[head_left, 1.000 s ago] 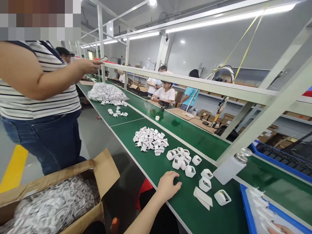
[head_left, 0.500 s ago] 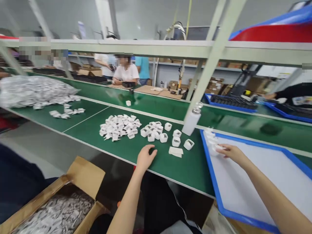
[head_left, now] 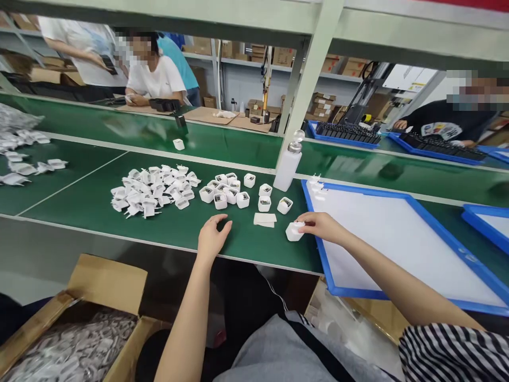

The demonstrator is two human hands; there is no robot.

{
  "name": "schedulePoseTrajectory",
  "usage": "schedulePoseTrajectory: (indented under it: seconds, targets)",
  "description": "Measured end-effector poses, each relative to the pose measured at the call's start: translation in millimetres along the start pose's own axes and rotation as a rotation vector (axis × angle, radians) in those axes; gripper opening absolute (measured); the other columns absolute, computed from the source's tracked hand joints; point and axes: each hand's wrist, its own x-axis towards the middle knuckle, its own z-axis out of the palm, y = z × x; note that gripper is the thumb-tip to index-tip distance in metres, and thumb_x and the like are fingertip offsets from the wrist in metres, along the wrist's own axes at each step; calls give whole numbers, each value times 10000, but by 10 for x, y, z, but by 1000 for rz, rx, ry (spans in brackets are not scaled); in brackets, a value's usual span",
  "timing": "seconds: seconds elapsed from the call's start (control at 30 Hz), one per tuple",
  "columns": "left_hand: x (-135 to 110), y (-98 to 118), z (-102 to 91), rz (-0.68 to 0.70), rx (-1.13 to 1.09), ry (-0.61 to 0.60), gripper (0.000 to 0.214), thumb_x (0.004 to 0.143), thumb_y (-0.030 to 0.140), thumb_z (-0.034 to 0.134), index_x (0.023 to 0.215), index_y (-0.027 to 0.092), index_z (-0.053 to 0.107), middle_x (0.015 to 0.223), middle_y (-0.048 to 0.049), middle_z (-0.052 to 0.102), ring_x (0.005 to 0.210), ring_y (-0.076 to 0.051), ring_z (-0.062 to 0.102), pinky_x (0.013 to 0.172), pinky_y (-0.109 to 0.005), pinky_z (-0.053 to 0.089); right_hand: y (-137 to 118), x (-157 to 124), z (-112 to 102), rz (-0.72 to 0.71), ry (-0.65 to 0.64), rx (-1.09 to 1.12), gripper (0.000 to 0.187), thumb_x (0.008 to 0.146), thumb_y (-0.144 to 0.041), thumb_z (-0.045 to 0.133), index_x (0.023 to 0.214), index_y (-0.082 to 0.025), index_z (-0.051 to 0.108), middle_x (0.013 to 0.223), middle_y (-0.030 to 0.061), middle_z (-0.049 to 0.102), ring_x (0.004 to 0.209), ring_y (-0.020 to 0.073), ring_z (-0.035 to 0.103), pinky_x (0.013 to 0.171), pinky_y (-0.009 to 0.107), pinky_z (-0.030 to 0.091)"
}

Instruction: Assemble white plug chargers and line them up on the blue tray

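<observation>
My right hand (head_left: 321, 225) pinches a small white charger housing (head_left: 293, 232) just above the green belt (head_left: 79, 204), beside the left rim of a blue-edged white tray (head_left: 397, 239). My left hand (head_left: 212, 237) rests near the belt's front edge with its fingers loosely curled and nothing in them. Ahead of it lie several open white housings (head_left: 230, 193) and a flat white pad (head_left: 264, 219). Further left sits a heap of white plug parts (head_left: 151, 190).
A white squeeze bottle (head_left: 288, 165) stands by the frame post (head_left: 306, 79). An open cardboard box (head_left: 79, 318) of bagged parts sits at lower left. Other people work across the line, behind blue trays (head_left: 344, 132) of dark parts.
The view swung right and down, and the standing person is out of sight. My right hand came off the tray to the belt and now holds a white housing. My left hand stayed put.
</observation>
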Motion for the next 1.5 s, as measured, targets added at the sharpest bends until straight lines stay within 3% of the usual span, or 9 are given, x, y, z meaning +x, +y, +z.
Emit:
schedulePoseTrajectory:
  seconds: [0.2, 0.37, 0.47, 0.63, 1.07, 1.23, 1.37, 1.5]
  targets:
    - [0, 8, -3, -2, -6, -11, 275, 687, 333, 461, 881, 173, 574, 933, -48, 596, 892, -185, 529, 803, -293, 404, -220, 68, -109, -64, -141, -409, 398, 601, -300, 581, 981, -185, 554, 1010, 62, 530, 782, 166, 549, 647, 265, 434]
    - [8, -14, 4, -9, -22, 0, 268, 686, 333, 465, 878, 182, 574, 926, -43, 598, 888, -182, 531, 797, -286, 408, -602, 200, -92, -4, -407, -976, 144, 657, -212, 533, 758, -158, 620, 708, 72, 603, 685, 231, 569, 513, 284, 383]
    - [5, -16, 5, -5, -28, 2, 262, 685, 328, 469, 873, 179, 576, 922, -42, 599, 894, -181, 530, 804, -287, 405, -741, 276, -8, -15, -527, -1129, 110, 670, -195, 517, 665, -141, 613, 607, 71, 591, 632, 232, 568, 488, 284, 359]
    - [-11, -10, 8, 1, -55, 20, 264, 702, 309, 451, 887, 162, 570, 927, -49, 596, 892, -173, 529, 797, -285, 409, -769, 323, 61, -12, -588, -1150, 68, 630, -159, 530, 605, -166, 593, 544, 31, 570, 588, 197, 555, 499, 272, 355]
    - [-3, -39, 19, -1, -70, 36, 254, 700, 312, 458, 869, 162, 574, 915, -50, 604, 874, -175, 540, 782, -292, 419, -697, 323, -43, 29, -692, -1121, 215, 728, -244, 449, 881, -134, 553, 722, 80, 579, 650, 216, 560, 441, 249, 295]
    - [3, -42, 29, 15, -79, 56, 244, 696, 307, 462, 858, 166, 578, 897, -46, 608, 858, -170, 546, 773, -287, 423, -627, 239, -13, 98, -495, -1060, 389, 661, -335, 552, 989, -131, 501, 837, 96, 591, 731, 241, 565, 477, 252, 340]
    - [9, -48, 38, -6, -79, 56, 246, 691, 303, 467, 854, 157, 578, 898, -53, 607, 851, -170, 549, 770, -290, 425, -478, 156, 20, 54, -358, -941, 355, 644, -295, 572, 968, -155, 540, 973, 77, 562, 798, 214, 558, 566, 246, 388]
    - [13, -48, 41, -10, -78, 57, 246, 689, 304, 466, 854, 159, 578, 898, -51, 607, 856, -169, 548, 775, -289, 423, -398, 159, 38, 29, -296, -896, 315, 626, -255, 589, 921, -145, 589, 915, 69, 579, 782, 201, 562, 595, 233, 397]
